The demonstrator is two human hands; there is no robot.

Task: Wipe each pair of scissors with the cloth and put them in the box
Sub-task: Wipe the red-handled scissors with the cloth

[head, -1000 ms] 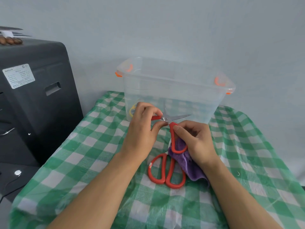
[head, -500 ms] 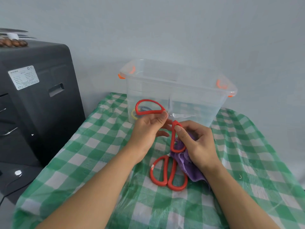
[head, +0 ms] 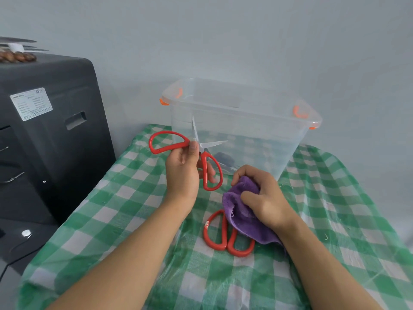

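Over on the counter [head: 111, 211] things are looking different from a moment ago: the right hand [head: 266, 198] is no longer touching the red scissors [head: 201, 157] and is sitting lower, just bunching up the purple cloth [head: 243, 215] with curled fingers. The left hand [head: 182, 171] is now holding those scissors alone, up off the counter, thumb and fingers pinching near the pivot.

They're spread wide open, one blade pointing up toward the box rim, the other pointing right, both in front of the clear plastic box [head: 241, 108]. One handle loop is sticking out left, the other hanging down toward the person.

A second pair of red scissors [head: 220, 236] is lying flat on the counter, handles toward the person, its blade end tucked under the cloth.

Green and white checked covering is draping over the counter, a black cabinet [head: 49, 130] is standing on the left, and a plain pale wall is running behind the box.
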